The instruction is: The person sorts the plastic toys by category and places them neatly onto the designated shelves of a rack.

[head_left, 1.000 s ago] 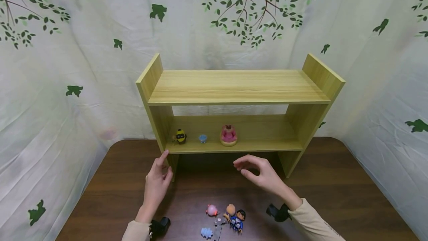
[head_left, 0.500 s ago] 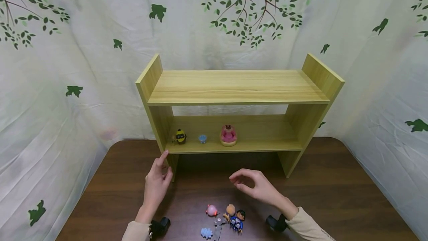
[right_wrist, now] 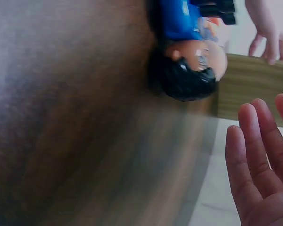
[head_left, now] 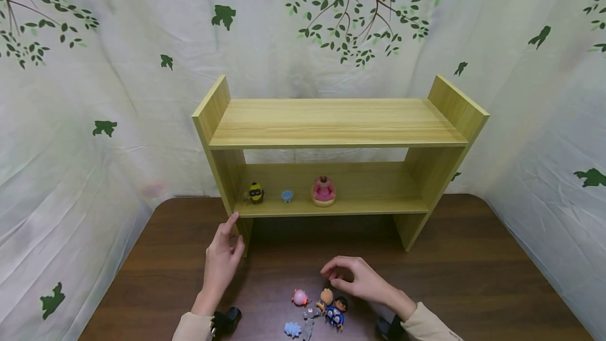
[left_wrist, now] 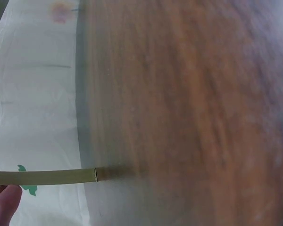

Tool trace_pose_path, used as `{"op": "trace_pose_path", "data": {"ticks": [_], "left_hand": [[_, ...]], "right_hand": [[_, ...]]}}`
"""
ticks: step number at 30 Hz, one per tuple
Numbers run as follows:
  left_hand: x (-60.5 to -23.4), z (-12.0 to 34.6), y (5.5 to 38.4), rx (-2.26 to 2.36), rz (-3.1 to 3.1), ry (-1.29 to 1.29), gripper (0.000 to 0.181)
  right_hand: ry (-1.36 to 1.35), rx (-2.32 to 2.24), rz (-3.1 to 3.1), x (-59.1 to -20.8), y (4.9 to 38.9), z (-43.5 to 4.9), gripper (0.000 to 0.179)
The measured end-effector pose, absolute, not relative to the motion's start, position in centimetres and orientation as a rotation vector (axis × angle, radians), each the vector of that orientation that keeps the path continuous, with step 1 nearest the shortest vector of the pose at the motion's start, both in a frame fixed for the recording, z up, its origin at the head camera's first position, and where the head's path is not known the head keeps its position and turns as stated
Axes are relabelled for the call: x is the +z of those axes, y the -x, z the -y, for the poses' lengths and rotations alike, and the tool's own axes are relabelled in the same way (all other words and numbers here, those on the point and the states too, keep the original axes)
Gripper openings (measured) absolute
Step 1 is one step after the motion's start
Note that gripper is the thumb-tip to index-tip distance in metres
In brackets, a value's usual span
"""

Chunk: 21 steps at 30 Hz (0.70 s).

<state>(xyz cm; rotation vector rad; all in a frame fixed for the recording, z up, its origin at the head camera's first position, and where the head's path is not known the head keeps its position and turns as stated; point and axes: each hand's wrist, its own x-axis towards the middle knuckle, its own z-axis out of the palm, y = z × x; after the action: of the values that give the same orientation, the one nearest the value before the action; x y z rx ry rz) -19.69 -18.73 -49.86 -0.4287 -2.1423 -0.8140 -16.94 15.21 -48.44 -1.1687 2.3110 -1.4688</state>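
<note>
My left hand (head_left: 222, 259) rests its index fingertip on the front edge of the wooden shelf unit (head_left: 345, 122), at the left end of the middle board. The thumb lies just beside the left side panel (left_wrist: 47, 177). My right hand (head_left: 357, 278) hovers over the table with relaxed, slightly bent fingers and nothing between them. Close below it lie a dark-haired figurine in blue (head_left: 336, 313), a round tan-headed figurine (head_left: 326, 296), a pink round toy (head_left: 300, 297), a grey figurine (head_left: 309, 320) and a light blue toy (head_left: 292, 329). The right wrist view shows the dark-haired figurine (right_wrist: 188, 70) large.
On the middle board stand a yellow and black figurine (head_left: 256, 193), a small blue toy (head_left: 287, 196) and a pink bear figurine (head_left: 324, 192). The brown table (head_left: 156, 267) carries the unit. A leaf-printed white curtain (head_left: 142, 83) hangs behind.
My right hand has come down and slightly left, from in front of the middle board to just above the figurines. The left hand has stayed at the shelf unit.
</note>
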Motion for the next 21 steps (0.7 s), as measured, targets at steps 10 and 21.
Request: {"op": "trace_pose_path", "data": {"ticks": [10, 21], "left_hand": [[-49.9, 18.8, 19.7, -0.819, 2.141, 0.433, 0.080], [-50.0, 18.8, 19.7, -0.819, 2.146, 0.429, 0.080]], "right_hand": [[1.111, -1.411, -2.270, -46.7, 15.6, -14.6, 0.022], [1.080, -1.327, -2.283, -49.6, 16.3, -14.6, 0.018]]}}
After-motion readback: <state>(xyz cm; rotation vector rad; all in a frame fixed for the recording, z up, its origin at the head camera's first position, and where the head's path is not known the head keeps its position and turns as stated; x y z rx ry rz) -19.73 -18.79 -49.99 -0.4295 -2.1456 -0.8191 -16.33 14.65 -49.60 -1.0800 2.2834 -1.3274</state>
